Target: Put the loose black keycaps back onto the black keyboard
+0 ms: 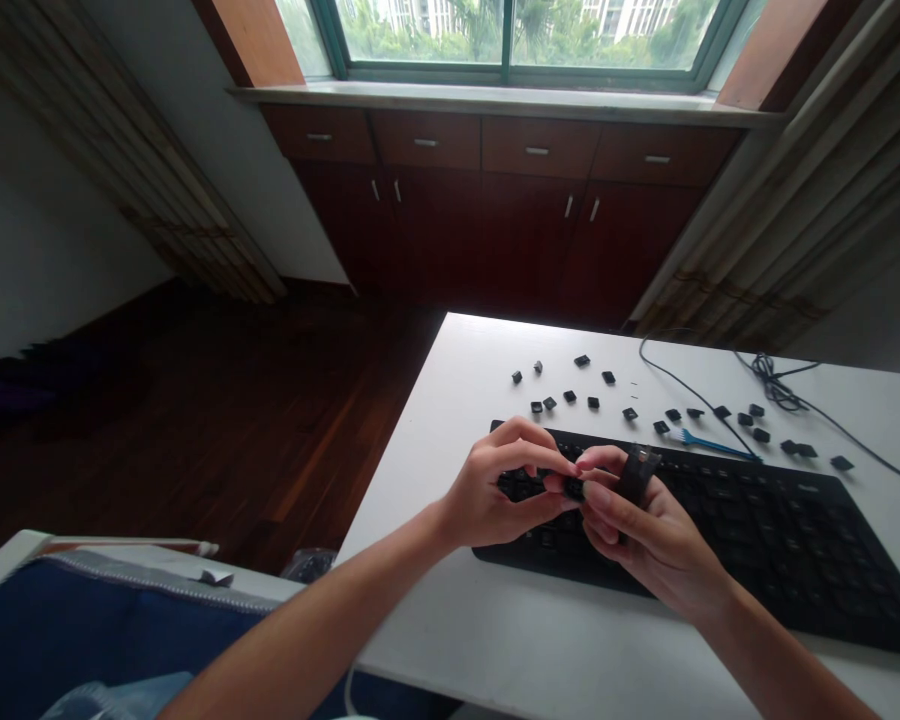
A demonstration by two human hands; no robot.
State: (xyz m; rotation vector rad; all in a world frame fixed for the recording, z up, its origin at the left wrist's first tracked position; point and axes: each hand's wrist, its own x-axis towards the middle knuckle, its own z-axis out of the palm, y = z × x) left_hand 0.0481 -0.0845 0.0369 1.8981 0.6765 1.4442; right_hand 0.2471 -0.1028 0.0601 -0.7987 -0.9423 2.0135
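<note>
Over the left end of a black keyboard (765,520), my two hands meet at the fingertips. My left hand (495,485) pinches a small black keycap (574,488) between thumb and fingers. The thumb and fingertips of my right hand (652,525) press on the same keycap from the other side. A dark, flat piece (637,472) is also tucked in my right hand, sticking up between thumb and fingers; its exact kind I cannot make out. Part of the keyboard's left end is hidden by my hands.
Several loose black keycaps (593,402) lie scattered behind the keyboard on the white table (435,620). A small blue brush (712,443) rests against the keyboard's back edge. A coiled black cable (776,385) lies at the back right. A blue zipped bag (120,620) is at the lower left.
</note>
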